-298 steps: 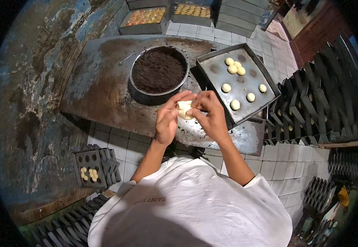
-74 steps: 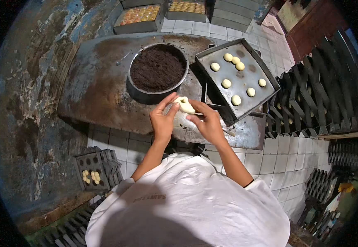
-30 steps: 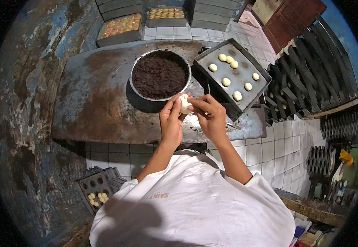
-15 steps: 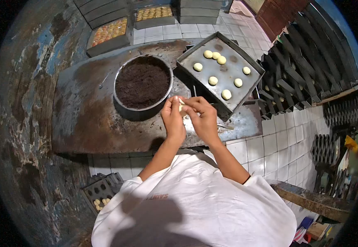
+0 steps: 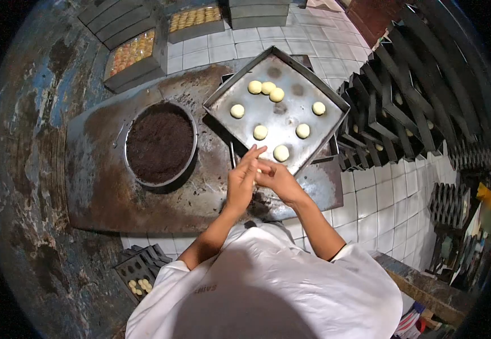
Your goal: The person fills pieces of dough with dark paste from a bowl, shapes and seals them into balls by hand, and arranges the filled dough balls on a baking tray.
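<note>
My left hand point(image 5: 241, 186) and my right hand point(image 5: 282, 183) meet just off the near corner of a metal baking tray point(image 5: 220, 118). Between them shows a small pale bit of dough point(image 5: 258, 171), mostly hidden by the fingers. The left fingers are extended and close together, while the right fingers curl against the left palm. Several round dough balls point(image 5: 260, 133) sit on the tray, three touching in a row towards the back. A dough ball point(image 5: 281, 153) lies closest to my right hand. Left of my hands stands a round metal bowl point(image 5: 195, 135) of dark, crumbly filling point(image 5: 161, 141).
The stained metal worktable point(image 5: 98, 192) carries bowl and tray. Stacked dark trays point(image 5: 392, 107) stand at right. Boxes of baked pieces point(image 5: 194, 20) sit on the tiled floor behind. Another tray with dough pieces point(image 5: 140, 286) is low at left.
My hands have gone from pinching the dough with the fingertips to bringing the palms together around it. The view has shifted, so bowl and tray appear further left.
</note>
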`<state>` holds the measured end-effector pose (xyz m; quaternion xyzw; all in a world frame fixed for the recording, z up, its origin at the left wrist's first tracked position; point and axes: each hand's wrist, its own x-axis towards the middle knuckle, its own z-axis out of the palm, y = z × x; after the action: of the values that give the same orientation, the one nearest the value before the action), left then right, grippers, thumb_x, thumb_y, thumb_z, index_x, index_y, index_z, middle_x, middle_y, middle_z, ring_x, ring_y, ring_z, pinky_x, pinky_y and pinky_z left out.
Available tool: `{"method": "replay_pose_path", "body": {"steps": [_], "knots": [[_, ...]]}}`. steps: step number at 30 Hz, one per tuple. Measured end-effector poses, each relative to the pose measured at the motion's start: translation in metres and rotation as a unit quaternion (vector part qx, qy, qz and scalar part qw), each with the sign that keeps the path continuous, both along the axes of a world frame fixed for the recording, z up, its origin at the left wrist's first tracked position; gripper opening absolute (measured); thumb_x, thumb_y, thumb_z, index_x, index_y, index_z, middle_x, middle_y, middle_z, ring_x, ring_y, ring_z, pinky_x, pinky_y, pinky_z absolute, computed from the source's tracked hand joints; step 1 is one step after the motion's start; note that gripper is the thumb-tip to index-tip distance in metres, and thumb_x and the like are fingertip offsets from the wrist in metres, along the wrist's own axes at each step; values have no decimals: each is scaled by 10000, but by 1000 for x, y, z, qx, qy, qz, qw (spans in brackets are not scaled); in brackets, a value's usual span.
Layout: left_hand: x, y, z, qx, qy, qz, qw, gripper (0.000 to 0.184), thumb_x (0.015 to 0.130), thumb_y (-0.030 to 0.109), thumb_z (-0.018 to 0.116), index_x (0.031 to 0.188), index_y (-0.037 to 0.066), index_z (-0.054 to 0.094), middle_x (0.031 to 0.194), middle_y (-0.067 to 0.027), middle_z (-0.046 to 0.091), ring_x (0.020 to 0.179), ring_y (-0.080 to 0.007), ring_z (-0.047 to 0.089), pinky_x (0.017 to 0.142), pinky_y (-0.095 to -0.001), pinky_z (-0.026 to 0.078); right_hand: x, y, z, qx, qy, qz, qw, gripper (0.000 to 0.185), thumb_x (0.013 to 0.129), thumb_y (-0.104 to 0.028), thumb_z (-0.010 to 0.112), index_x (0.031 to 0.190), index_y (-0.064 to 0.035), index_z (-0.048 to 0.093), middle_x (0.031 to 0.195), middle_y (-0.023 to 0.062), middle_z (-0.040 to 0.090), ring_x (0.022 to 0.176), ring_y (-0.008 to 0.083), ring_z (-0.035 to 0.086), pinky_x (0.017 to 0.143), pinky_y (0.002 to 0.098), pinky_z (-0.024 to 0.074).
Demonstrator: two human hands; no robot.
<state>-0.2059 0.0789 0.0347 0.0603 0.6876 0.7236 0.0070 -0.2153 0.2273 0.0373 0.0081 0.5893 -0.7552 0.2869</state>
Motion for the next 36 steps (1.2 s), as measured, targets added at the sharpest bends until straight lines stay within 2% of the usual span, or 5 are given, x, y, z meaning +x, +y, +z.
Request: {"method": "replay_pose_path", "body": {"steps": [7, 12, 17, 30, 36], "knots": [[-12, -4, -17, -90, -18, 49, 995, 381, 1010, 177, 561, 1359, 30, 601, 1464, -150, 556, 1439, -302, 421, 1193, -436, 278, -128, 92, -28, 153, 66, 202, 965, 438, 851, -111, 793, 1254, -3, 662, 1079, 74, 731, 957, 139, 678, 854, 300, 544], [44, -56, -56, -23, -194, 254, 947, 248, 978, 104, 610, 1191, -3, 680, 1303, -133, 652, 1211, -234, 599, 1044, -340, 429, -278, 139, -129, 518, 513, -113, 675, 603, 850, -65, 686, 1420, -31, 492, 1418, 218, 522, 1275, 416, 514, 1064, 429, 436], [106, -94, -53, -154, -193, 298, 922, 220, 987, 137, 637, 1139, -12, 692, 1243, -116, 673, 1124, -203, 621, 975, -325, 454, -317, 167, -220, 581, 444, -11, 681, 456, 1010, -287, 530, 1392, -36, 537, 1463, 183, 524, 1308, 389, 519, 1093, 614, 349], [117, -74, -51, -118, -173, 393, 895, 137, 984, 46, 632, 1085, -19, 698, 1112, -103, 692, 1043, -185, 645, 928, -319, 493, -347, 129, -210, 686, 412, -29, 599, 541, 1067, -389, 385, 1488, -53, 435, 1573, 148, 398, 1484, 314, 319, 1201, 596, 195], [112, -81, -61, -119, -196, 392, 891, 142, 1000, 72, 617, 1075, -20, 695, 1119, -79, 681, 1054, -157, 627, 928, -302, 488, -285, 89, -158, 586, 516, 41, 623, 371, 847, -242, 730, 1171, -116, 598, 1155, 69, 616, 1184, 274, 550, 1085, 516, 336]]}}
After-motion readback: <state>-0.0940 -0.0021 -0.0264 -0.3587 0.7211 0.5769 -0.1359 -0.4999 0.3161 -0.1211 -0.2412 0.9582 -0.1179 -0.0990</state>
